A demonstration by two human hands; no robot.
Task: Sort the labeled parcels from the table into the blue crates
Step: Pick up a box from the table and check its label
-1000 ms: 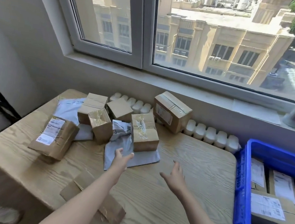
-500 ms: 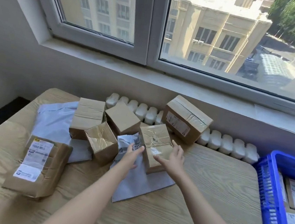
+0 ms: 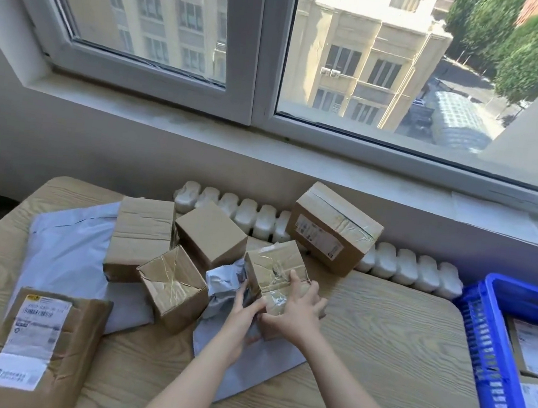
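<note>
Clock bearings are taken from the held box.

- Pale wood-grain table (image 3: 376, 367): fills the lower frame and carries all the unsorted stock.
- Blue slotted plastic crate (image 3: 491, 363): at 3 to 4 o'clock, off the table's right edge and well apart from the hands. Labelled parcels already lie inside.
- Flat grey plastic mailer bag (image 3: 65, 247): at 9 o'clock, partly under the boxes.
- Brown paper-wrapped parcel with a white label (image 3: 43, 346): at 8 o'clock, near the table's front left.
- Large labelled cardboard box (image 3: 331, 231): at 1 o'clock, tipped against the white ribbed radiator (image 3: 414, 270).
- Three plain cardboard boxes crowd together at 9 to 11 o'clock. The nearest is a crumpled taped one (image 3: 171, 286).
- Small tape-wrapped cardboard box (image 3: 273, 268): the piece in hand. It sits on a second grey mailer (image 3: 263, 361), tilted, with its long axis running roughly 11 to 5 o'clock. No label shows on the faces in view.
- Right hand (image 3: 299, 311): fingers draped over the box's near right top, gripping.
- Left hand (image 3: 245, 315): clasps the near left corner, fingers wedged between the box and the mailer's crumpled end.

Judgement: the grasp is made but the lift has not started. The crate lies on the right-hand side, so the right hand is nearer and would lead the carry. The box may need turning first to find its label. The loose mailer underneath could drag along.
</note>
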